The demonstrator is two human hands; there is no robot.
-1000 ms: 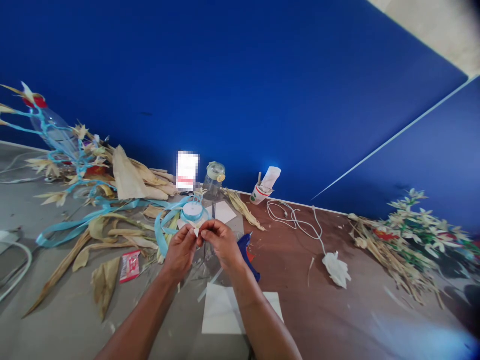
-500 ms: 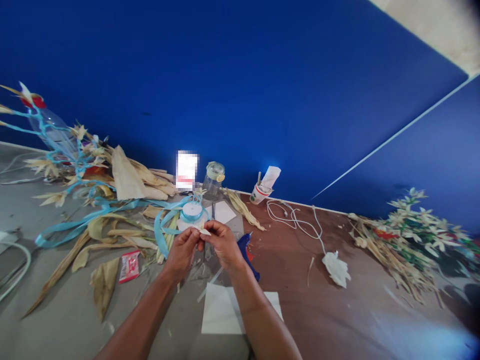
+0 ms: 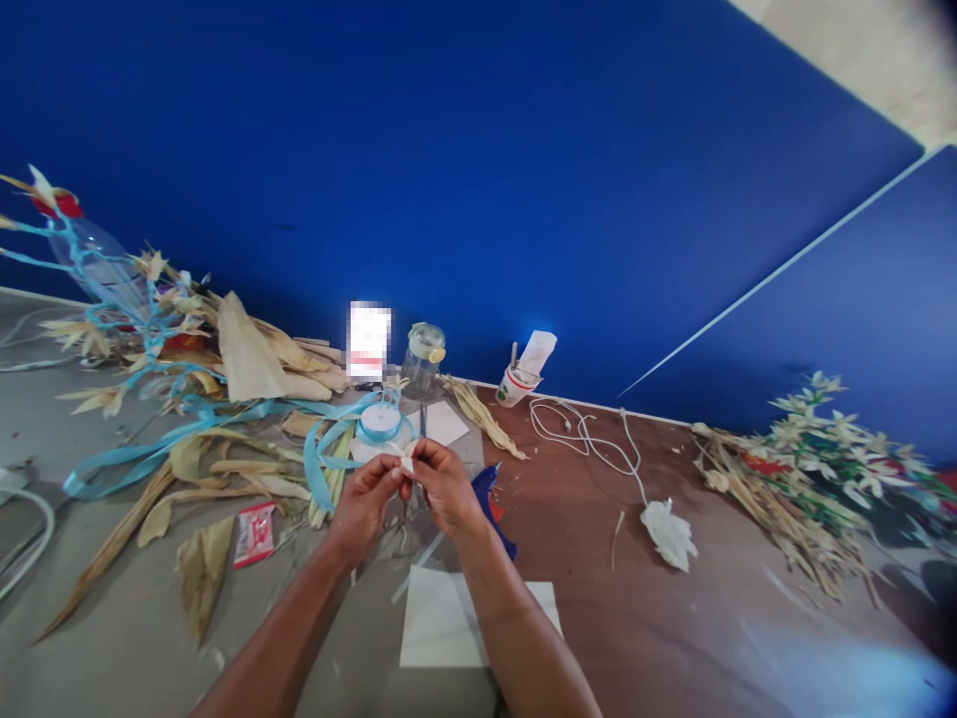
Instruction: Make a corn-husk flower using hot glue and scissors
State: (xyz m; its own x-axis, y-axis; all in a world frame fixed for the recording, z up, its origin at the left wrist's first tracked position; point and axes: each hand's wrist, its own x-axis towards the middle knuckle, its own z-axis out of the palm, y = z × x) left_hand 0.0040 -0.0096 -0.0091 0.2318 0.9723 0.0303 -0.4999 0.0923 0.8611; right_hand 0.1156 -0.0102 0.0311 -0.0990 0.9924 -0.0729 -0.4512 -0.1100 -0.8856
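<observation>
My left hand [image 3: 364, 496] and my right hand [image 3: 447, 484] meet above the table, fingers pinched together on a small pale husk piece [image 3: 406, 456] held between them. A blue glue gun [image 3: 489, 496] lies on the table just right of my right wrist. Right behind my hands sits a light-blue ribbon spool [image 3: 379, 423] with ribbon [image 3: 186, 431] trailing off to the left. White paper [image 3: 441, 618] lies under my forearms.
Dried corn husks [image 3: 246, 359] pile up at the left, with a red packet [image 3: 254, 534]. A glass jar [image 3: 423, 359], a paper cup [image 3: 517, 384], a white cable [image 3: 590, 439] and a white husk flower [image 3: 669, 534] sit further back. Finished flowers [image 3: 814, 459] lie at the right by the blue wall.
Both hands stayed together and turned the small husk piece slightly between the fingers. The view has shifted a little.
</observation>
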